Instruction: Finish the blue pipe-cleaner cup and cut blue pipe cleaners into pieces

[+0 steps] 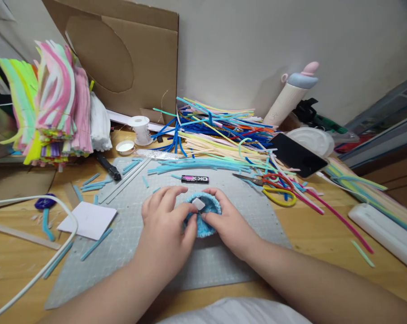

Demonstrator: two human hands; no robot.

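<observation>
Between my hands is a small round cup-like piece of light blue pipe cleaner (206,231), its hollow side facing up. Inside it sits a small white square piece (198,204). My left hand (166,220) is closed at its left side, the index fingertip against the white piece and the thumb below. My right hand (232,222) grips the right side, thumb inside the hollow and fingers around the outer rim. The fingers hide part of the cup. Just beyond it, a black and pink battery (194,179) lies on the grey cutting mat (243,265).
Scissors (279,191), a phone (299,155) and a heap of coloured pipe cleaners (216,128) lie beyond and right. Bundled pipe cleaners (56,99) stand left, near a white thread spool (140,130). A white cable (73,225) loops left, by a white card (88,219).
</observation>
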